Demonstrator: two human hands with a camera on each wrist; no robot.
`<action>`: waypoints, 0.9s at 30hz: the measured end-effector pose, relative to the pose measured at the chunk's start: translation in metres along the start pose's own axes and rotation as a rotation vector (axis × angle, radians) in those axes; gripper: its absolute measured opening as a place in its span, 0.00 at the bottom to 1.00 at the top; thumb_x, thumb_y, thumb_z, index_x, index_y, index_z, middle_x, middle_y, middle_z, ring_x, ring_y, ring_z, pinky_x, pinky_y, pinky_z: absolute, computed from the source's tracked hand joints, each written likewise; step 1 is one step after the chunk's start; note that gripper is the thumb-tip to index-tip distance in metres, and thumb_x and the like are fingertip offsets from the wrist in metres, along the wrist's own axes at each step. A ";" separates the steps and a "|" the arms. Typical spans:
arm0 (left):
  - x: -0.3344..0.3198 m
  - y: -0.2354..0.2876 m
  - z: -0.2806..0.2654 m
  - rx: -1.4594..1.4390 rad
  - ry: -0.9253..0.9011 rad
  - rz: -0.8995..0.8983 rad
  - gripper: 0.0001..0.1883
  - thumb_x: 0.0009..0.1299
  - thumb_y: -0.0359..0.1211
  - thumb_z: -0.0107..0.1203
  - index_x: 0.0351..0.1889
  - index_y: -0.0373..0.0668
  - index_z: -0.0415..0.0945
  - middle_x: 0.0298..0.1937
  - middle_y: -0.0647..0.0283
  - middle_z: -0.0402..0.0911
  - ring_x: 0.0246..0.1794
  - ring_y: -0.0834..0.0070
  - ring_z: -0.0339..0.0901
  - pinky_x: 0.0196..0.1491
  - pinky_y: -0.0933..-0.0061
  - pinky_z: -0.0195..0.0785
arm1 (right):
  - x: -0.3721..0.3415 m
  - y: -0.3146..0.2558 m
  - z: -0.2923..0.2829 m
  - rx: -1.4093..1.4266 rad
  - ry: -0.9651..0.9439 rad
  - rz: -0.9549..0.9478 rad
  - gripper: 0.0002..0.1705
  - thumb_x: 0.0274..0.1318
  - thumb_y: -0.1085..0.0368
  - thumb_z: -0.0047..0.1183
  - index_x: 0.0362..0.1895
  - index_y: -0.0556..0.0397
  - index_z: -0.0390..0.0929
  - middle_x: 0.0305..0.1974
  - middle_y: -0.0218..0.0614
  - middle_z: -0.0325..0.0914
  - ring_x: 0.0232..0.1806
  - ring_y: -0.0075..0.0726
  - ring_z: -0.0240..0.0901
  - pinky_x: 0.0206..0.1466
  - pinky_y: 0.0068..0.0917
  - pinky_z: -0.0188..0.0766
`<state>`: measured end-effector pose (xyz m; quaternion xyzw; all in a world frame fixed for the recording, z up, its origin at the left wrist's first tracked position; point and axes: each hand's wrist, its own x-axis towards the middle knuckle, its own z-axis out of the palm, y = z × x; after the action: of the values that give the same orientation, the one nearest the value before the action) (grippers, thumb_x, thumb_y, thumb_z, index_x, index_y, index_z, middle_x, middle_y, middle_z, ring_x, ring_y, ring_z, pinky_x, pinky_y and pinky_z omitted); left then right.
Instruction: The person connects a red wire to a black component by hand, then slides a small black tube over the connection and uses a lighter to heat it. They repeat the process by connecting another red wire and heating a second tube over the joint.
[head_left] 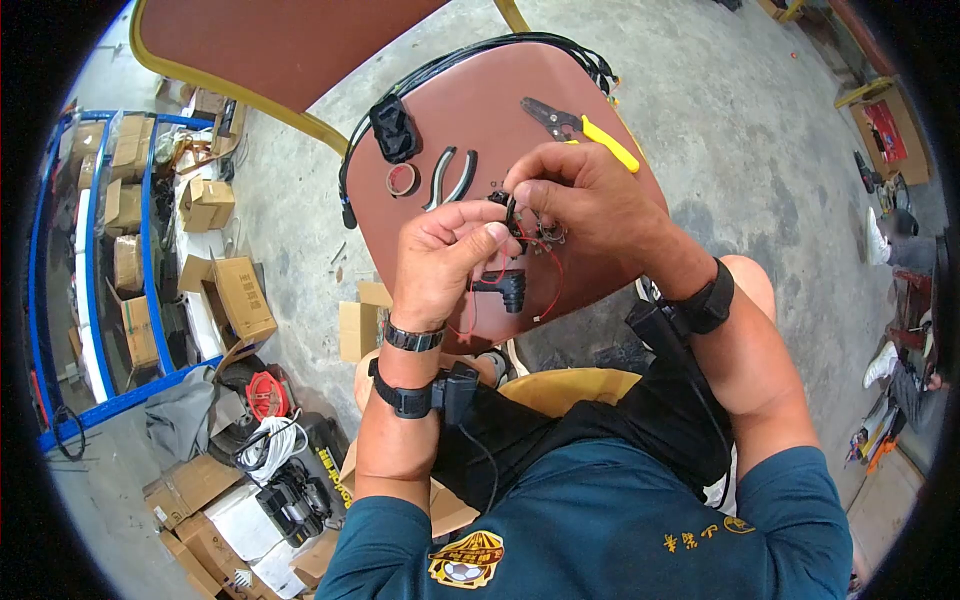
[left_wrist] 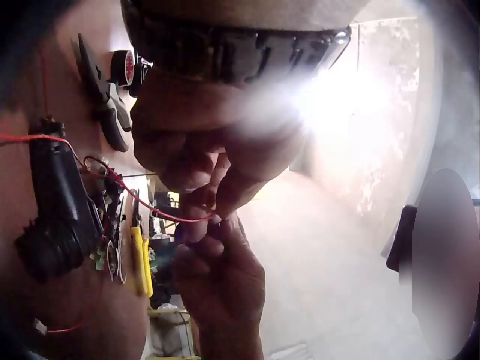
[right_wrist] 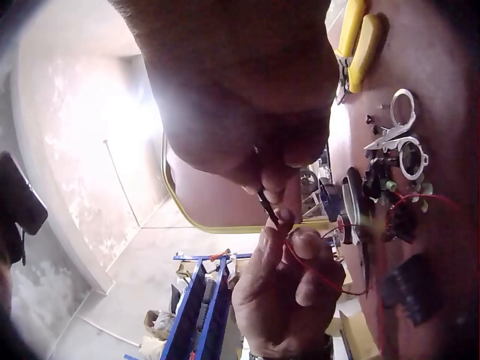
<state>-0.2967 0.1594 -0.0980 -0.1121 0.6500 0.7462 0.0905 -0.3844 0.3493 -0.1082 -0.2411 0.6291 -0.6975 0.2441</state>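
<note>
Left hand (head_left: 445, 245): thumb and finger pinch the red wire (left_wrist: 180, 217)
Right hand (head_left: 590, 195): thumb and finger pinch a thin black piece (right_wrist: 265, 206), its low end right by the left fingertips
Red wire: up at the left fingertips, the rest looping down toward the seat (head_left: 600, 285); should be very light and bendy, and may snap if tugged, so hold its red coat close to the tip
Thin black piece: looks stiff, maybe a bit slippery, so pinch it by the middle
Black bent part (head_left: 510, 290): lies on the seat below the hands, likely hard and light
Hidden: fingers cover the wire's tip, so I cannot tell if it meets the black piece; the right palm is too dark to make out
</note>
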 end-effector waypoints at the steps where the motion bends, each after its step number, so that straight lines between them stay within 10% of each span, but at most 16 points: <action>1: 0.000 0.001 0.001 0.010 -0.011 0.001 0.10 0.69 0.27 0.59 0.47 0.34 0.80 0.32 0.58 0.86 0.21 0.85 0.72 0.25 0.86 0.62 | -0.001 -0.005 -0.001 -0.017 -0.005 -0.004 0.08 0.63 0.70 0.53 0.42 0.61 0.80 0.31 0.28 0.79 0.32 0.17 0.72 0.37 0.19 0.72; 27: -0.003 -0.008 0.011 0.426 0.186 0.265 0.02 0.64 0.23 0.61 0.33 0.34 0.82 0.29 0.66 0.82 0.28 0.86 0.75 0.31 0.81 0.69 | -0.004 -0.002 0.002 -0.053 -0.085 0.108 0.08 0.59 0.71 0.54 0.41 0.61 0.79 0.30 0.27 0.78 0.33 0.17 0.74 0.38 0.19 0.74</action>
<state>-0.2924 0.1714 -0.1038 -0.0724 0.8068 0.5845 -0.0466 -0.3801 0.3512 -0.1061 -0.2425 0.6485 -0.6555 0.3014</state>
